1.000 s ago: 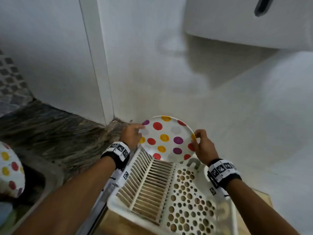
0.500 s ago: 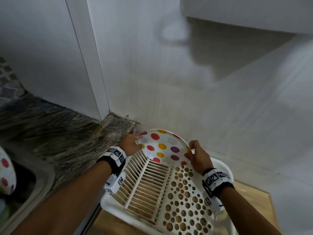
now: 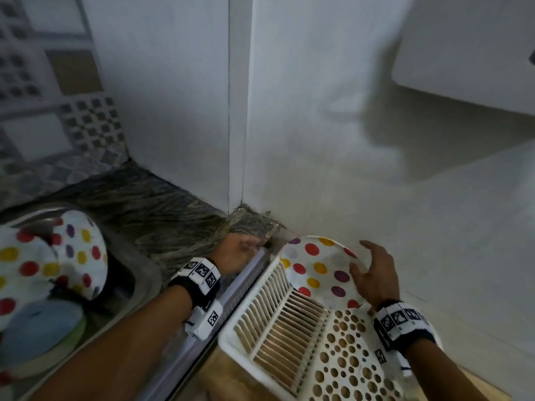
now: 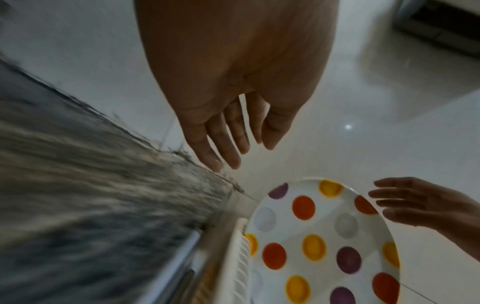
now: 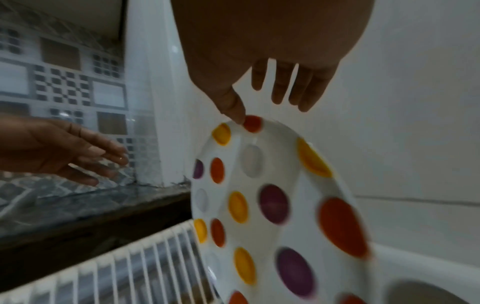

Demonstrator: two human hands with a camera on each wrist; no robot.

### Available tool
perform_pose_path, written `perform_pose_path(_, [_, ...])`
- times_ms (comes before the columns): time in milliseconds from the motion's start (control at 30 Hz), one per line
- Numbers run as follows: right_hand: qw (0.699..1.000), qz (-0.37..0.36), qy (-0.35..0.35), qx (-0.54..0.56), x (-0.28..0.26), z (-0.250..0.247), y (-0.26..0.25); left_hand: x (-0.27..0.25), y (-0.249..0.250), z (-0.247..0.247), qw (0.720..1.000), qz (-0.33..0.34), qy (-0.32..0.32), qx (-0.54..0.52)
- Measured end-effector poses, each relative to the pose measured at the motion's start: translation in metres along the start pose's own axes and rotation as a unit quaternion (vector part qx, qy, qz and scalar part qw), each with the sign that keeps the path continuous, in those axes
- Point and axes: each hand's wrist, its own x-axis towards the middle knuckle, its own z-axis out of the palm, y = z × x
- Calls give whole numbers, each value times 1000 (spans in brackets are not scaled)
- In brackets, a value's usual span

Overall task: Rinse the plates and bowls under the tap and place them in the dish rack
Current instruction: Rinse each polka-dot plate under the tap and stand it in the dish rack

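Nearest: white dish rack [image 3: 289, 337] on a wooden surface, slatted on its left part, holed on its right. Stood on edge at the rack's far end, leaning toward the white wall: spotted plate [image 3: 320, 270], dots red, yellow, purple and grey. Right hand [image 3: 373, 276] just beside the plate's right rim, fingers spread and loose, gripping nothing; from the right wrist view, thumb tip at the rim, touching or a hair off, could not tell which. Left hand [image 3: 236, 254] apart from the plate, over the edge of the dark marbled worktop [image 3: 162, 218], fingers straight and relaxed, holding nothing, blurred in the head view. Further left, set into the worktop: steel sink [image 3: 127, 273] with more spotted plates [image 3: 78, 250] propped inside and a blue dish [image 3: 40, 328] below them. Beyond: patterned tiles [image 3: 86, 123] behind the sink.
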Motion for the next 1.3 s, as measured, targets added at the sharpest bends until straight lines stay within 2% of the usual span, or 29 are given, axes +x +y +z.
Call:
perform_pose_path(67, [998,-43,-1,38,5,9,-34,-27,-14,-34,997,2,39,-68])
perform_pose_path(133, [991,-80,-38,103,6,25,-76,-57,-36,-71,993,25,107,-40])
perform_pose_path(167, [985,-92,-62,135,4,36,-100,-75,-46,-89,992,18,118,-47])
perform_pose_path(267, [952,-133,-140,238,-10,75,-176,-134,-67,-142,979,-6,180,-93])
perform_pose_path(400, [902,-161,-230,328,-40,130,-273,-211,-103,-209,957,-51,283,-39])
perform_pose_path(500, [882,-168,-321,302,-54,169,-333,-258,-129,-249,921,-82,377,-52])
perform_pose_path(567, [895,-225,-303,239,-60,189,-369,-281,-147,-274,909,-110,398,-51])
perform_pose_path(633, [871,-264,-339,236,-60,213,-398,-294,-162,-294,907,-117,400,-54])
perform_pose_path(667, [866,-249,-372,223,-62,222,-415,-296,-167,-300,909,-120,396,-53])
perform_pose_path(733, [877,-231,-374,196,-57,240,-438,-292,-171,-311,907,-121,397,-68])
perform_pose_path(800, [864,-254,-381,209,-45,263,-452,-279,-174,-318,896,-119,401,-149])
perform_pose_path(833, [867,-252,-374,210,-37,277,-457,-270,-176,-322,892,-115,403,-171])
perform_pose_path(1000, [872,-228,-423,92,-8,330,-479,-222,-202,-327,893,-132,398,-163])
perform_pose_path(1100, [868,-233,-435,56,5,353,-484,-198,-211,-324,893,-142,405,-138])
perform_pose_path(1300, [866,-286,-410,17,15,356,-493,-183,-230,-329,901,-168,387,-103])
